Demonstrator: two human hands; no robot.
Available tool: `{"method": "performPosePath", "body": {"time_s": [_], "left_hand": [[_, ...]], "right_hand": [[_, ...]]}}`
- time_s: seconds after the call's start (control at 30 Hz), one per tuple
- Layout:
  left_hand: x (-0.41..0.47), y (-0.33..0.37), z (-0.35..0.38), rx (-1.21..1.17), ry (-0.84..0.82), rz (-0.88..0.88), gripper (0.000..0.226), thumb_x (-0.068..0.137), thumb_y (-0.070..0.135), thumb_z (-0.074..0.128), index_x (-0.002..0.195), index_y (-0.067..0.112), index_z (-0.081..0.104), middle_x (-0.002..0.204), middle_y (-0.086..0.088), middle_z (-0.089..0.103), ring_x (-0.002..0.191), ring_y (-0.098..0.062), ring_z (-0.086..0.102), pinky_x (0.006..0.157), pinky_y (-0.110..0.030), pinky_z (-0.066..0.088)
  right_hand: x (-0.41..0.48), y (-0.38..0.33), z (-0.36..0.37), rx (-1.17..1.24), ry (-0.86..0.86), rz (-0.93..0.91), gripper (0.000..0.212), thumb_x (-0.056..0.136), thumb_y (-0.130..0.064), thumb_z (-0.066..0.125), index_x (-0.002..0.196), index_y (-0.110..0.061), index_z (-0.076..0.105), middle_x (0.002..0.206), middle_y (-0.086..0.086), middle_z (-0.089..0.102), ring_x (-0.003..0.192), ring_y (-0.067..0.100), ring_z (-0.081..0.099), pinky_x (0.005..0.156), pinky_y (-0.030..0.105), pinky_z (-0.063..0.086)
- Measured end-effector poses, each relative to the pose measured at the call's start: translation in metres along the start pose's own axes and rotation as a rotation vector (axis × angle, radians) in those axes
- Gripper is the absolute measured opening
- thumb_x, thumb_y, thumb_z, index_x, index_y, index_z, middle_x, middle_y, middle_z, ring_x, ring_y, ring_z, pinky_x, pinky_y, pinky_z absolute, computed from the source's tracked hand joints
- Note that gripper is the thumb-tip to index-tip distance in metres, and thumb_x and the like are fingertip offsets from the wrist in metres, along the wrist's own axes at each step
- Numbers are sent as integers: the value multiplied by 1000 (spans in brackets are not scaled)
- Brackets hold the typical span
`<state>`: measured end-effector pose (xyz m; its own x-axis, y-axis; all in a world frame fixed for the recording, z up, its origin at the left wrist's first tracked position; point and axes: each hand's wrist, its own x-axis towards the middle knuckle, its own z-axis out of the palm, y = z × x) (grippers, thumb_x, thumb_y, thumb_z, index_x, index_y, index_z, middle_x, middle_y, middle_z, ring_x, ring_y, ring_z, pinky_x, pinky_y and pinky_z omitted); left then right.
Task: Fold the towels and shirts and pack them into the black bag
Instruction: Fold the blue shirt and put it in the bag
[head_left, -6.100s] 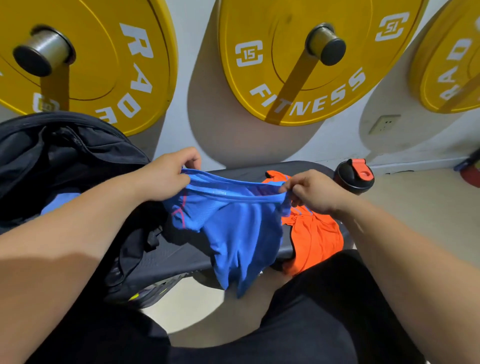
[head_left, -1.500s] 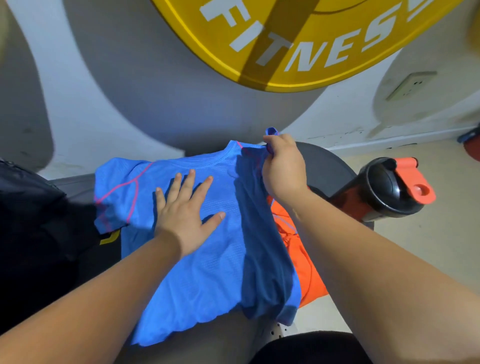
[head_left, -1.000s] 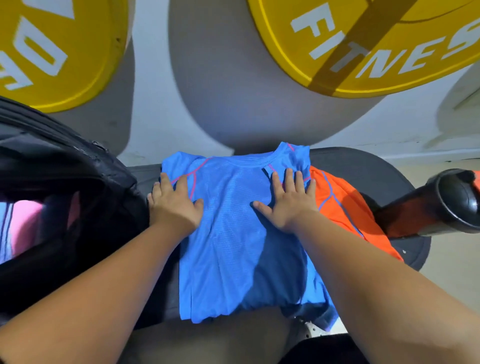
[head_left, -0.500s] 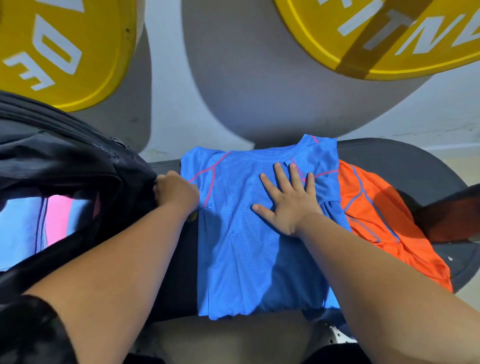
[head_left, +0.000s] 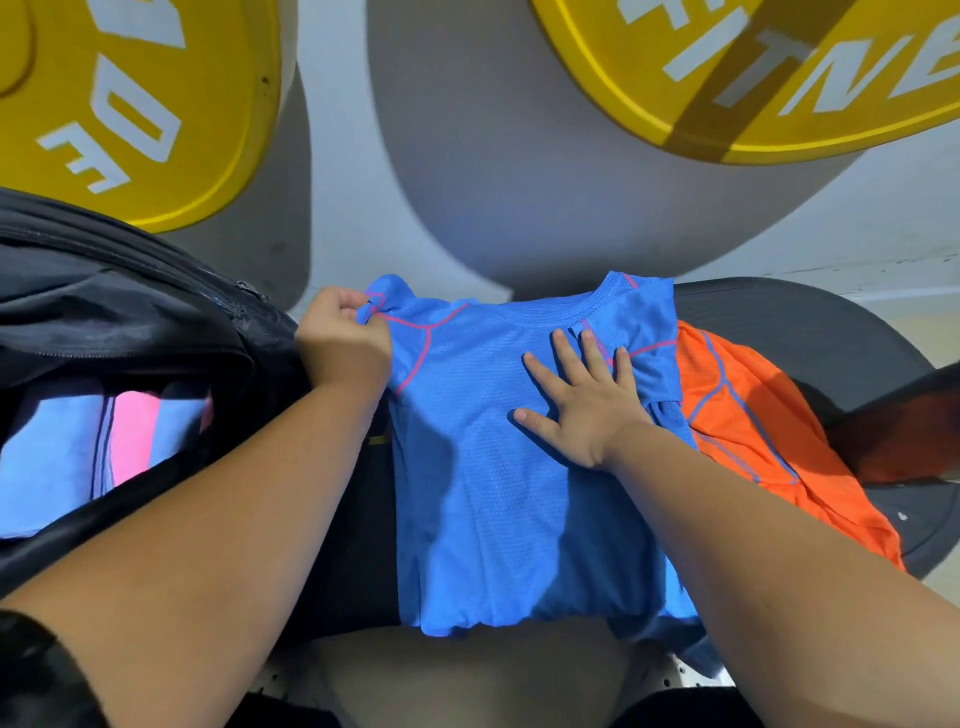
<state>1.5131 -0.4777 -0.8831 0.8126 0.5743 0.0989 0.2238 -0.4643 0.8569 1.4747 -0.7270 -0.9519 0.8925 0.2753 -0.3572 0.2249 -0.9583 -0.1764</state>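
The blue shirt (head_left: 519, 467) lies spread across the bench (head_left: 789, 317), collar at the far edge, hem drooping over the near edge. The left hand (head_left: 343, 345) has its grip clamped on a sleeve; the right hand (head_left: 584, 410) presses flat, fingers apart, beside the collar. Light, limp mesh, probably slippery: best taken at sleeve and shoulder seam

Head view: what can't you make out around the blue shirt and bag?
All in the head view:
black bag: cut by left edge; left arm hides its near side.
orange shirt: partly under blue shirt and right arm.
dark object at right edge: cut off, unidentifiable.
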Motion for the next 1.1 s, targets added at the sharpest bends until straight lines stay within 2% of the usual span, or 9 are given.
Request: {"method": "performPosePath", "body": {"time_s": [0.13, 0.27, 0.4, 0.53, 0.63, 0.77, 0.87, 0.97, 1.1], "left_hand": [[-22, 2, 14, 158, -418, 297, 31, 81, -5, 53, 95, 19, 65, 82, -1, 64, 66, -18, 60, 58, -17, 50], [-49, -9, 38, 242, -838, 313, 35, 89, 2, 57, 121, 16, 62, 118, 1, 65, 96, -12, 66, 83, -17, 50], [-47, -10, 46, 260, -572, 377, 27, 91, 1, 49, 109, 12, 66, 107, -4, 67, 95, -17, 61, 88, -24, 44], [-13, -14, 51, 322, -394, 293, 17, 88, 10, 55, 100, 14, 66, 100, -8, 66, 88, -24, 61, 83, -27, 43], [15, -20, 59, 417, -366, 219, 20, 86, 23, 64, 104, 16, 65, 107, -12, 64, 98, -30, 61, 88, -32, 46], [37, -24, 70, 694, -416, 61, 57, 79, 50, 69, 120, 12, 61, 124, -17, 56, 115, -37, 56, 95, -39, 47], [46, -23, 73, 787, -467, 7, 60, 59, 64, 65, 85, 10, 63, 101, -19, 62, 94, -37, 63, 67, -34, 48], [52, -17, 73, 700, -500, -78, 48, 62, 50, 78, 63, 10, 53, 69, -9, 60, 70, -31, 63, 51, -31, 43], [52, -15, 76, 567, -503, -80, 30, 67, 25, 85, 80, 5, 67, 82, -11, 70, 81, -30, 68, 74, -40, 58]], "right_hand": [[-5, 3, -1, 9, 16, -29, 85, 84, -85, 8, 156, -42, -3, 165, -4, -19, 150, 25, -26, 117, 58, -15], [-10, 5, -3, -9, 49, -41, 81, 88, -79, 11, 158, -38, 2, 167, -2, -12, 152, 25, -18, 119, 57, -13], [-7, 10, -16, 55, 262, -64, 72, 92, -66, 20, 152, -29, 35, 163, 1, 24, 151, 28, 17, 120, 54, 10], [7, 47, -46, 216, 661, 208, 35, 97, -37, 47, 122, -20, 66, 125, 8, 60, 112, 38, 53, 90, 46, 42], [22, 85, -60, 375, 541, 512, 35, 94, -35, 55, 124, -20, 65, 126, 13, 58, 117, 40, 50, 96, 47, 43], [41, 114, -70, 463, 288, 707, 63, 68, -70, 60, 108, -22, 69, 119, 6, 66, 115, 36, 58, 95, 43, 51], [50, 114, -71, 573, 271, 693, 66, 58, -73, 74, 105, -28, 68, 117, -3, 68, 118, 28, 57, 97, 40, 50], [56, 109, -71, 571, 272, 629, 59, 61, -57, 82, 109, -26, 70, 107, -5, 70, 110, 23, 63, 89, 34, 52], [60, 103, -72, 566, 271, 572, 22, 70, -33, 80, 73, -20, 63, 73, -3, 64, 85, 25, 65, 69, 30, 49]]}}
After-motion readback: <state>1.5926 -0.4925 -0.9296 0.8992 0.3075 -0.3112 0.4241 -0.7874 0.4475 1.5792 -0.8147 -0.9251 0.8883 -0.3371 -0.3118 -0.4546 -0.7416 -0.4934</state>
